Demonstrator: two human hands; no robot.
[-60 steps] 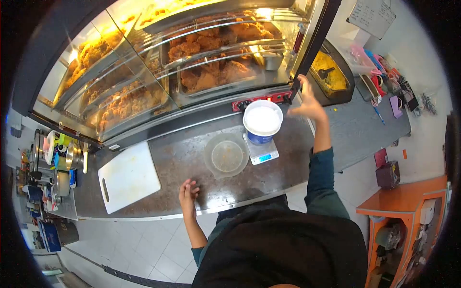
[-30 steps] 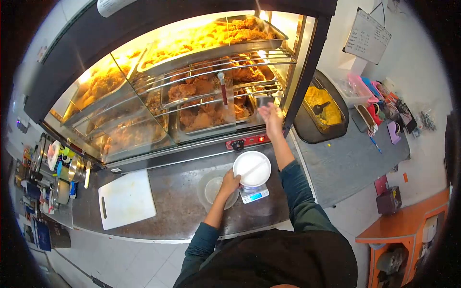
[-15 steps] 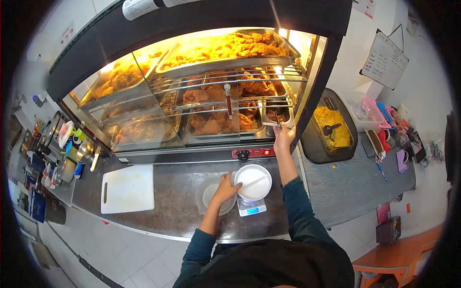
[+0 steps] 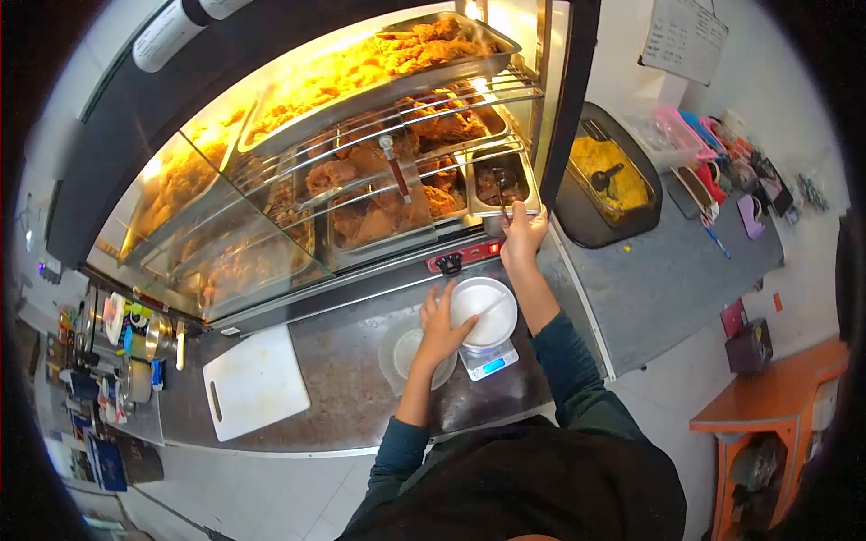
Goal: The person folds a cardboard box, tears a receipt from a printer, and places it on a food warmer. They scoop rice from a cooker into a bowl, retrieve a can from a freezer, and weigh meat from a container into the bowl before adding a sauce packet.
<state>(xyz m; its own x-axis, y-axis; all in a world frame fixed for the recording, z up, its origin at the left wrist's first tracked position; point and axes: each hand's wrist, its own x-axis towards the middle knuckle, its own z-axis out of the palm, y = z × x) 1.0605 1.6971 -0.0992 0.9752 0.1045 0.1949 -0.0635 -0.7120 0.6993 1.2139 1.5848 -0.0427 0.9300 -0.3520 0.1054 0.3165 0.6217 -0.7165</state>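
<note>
My right hand [image 4: 525, 234] is closed on the front rim of a small metal pan [image 4: 475, 200] at the lower right of the heated display case. Dark brown food pieces lie in the pan, and metal tongs [image 4: 502, 185] lean in it. My left hand [image 4: 442, 326] has its fingers spread at the left side of a white bowl [image 4: 496, 335], with the thumb over the rim. The bowl sits on a small digital scale [image 4: 492, 362] with a lit blue display. Just left of it stands a translucent plastic container [image 4: 393, 361], partly behind my left hand and wrist.
The glass-fronted case [image 4: 370, 257] holds trays of fried food [image 4: 424, 72] on wire shelves. A white cutting board [image 4: 257, 383] lies on the counter at left. On the right stands a dark tray [image 4: 586, 230] with yellow food and a black scoop [image 4: 606, 176].
The small pan now juts further out of the case, with my right hand at its front rim. My left hand's fingers have spread beside the bowl. The view has turned and shifted.
</note>
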